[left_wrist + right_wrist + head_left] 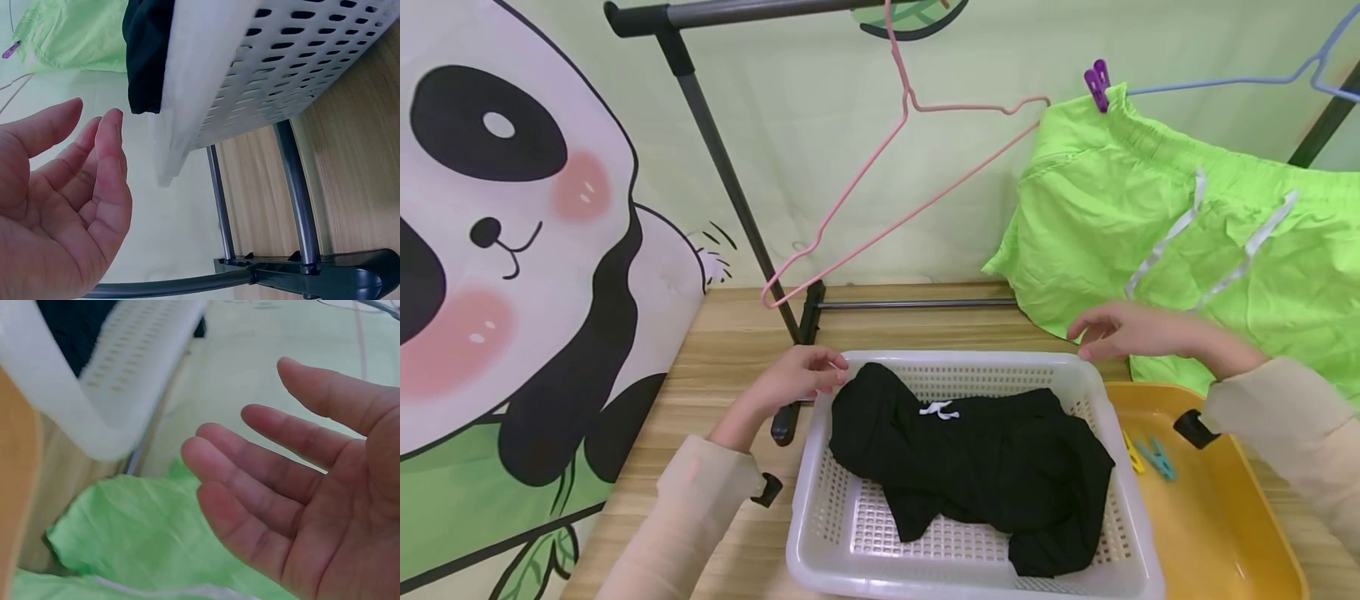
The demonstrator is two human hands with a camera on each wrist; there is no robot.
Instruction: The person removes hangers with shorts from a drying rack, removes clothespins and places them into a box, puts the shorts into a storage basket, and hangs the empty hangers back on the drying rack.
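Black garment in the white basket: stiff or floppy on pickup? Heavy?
Probably floppy: the black garment lies rumpled in the white basket, so it should sag. Likely light for its size, since it looks like plain cloth. Unlikely to roll, given its spread, irregular shape.

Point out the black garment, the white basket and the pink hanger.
Black garment (977, 467): head view, on the middle of its cloth.
White basket (970, 359): head view, on its far rim.
Pink hanger (962, 107): head view, on its upper wire, right of the neck.
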